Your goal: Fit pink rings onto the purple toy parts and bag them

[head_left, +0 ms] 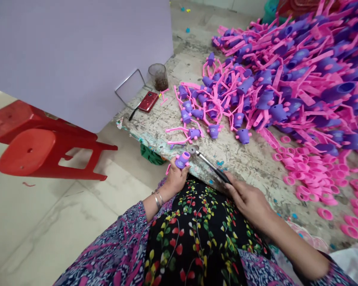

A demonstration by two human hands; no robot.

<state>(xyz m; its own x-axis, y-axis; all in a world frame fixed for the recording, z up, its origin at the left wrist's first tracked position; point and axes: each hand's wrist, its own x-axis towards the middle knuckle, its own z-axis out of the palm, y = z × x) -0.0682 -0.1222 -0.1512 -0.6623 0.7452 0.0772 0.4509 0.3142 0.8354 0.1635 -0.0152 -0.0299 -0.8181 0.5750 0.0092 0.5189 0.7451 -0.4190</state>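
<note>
1. The purple-and-pink part (182, 159) is just off the surface's near edge, its mouth upward; the left hand (176, 178) has thumb and fingers closed round its body, probably to steady it with the mouth exposed.
2. The right hand (250, 198) is closed round the black handle of the metal-shafted tool (222, 174), whose tip points towards the part, apparently for easy reach.
3. On the surface (150, 129), purple-and-pink pieces (265, 99) spread from the middle to the far right, probably within reach; pink rings (310, 174) lie loose towards the right edge.
4. The glass (158, 77) and red device (148, 101) sit near the left corner, perhaps out of the way.
5. Counted: one part held, one tool, one glass, one red device, two red stools (26, 153) beyond the left corner; heaped pieces and rings overlap too much to count.
</note>
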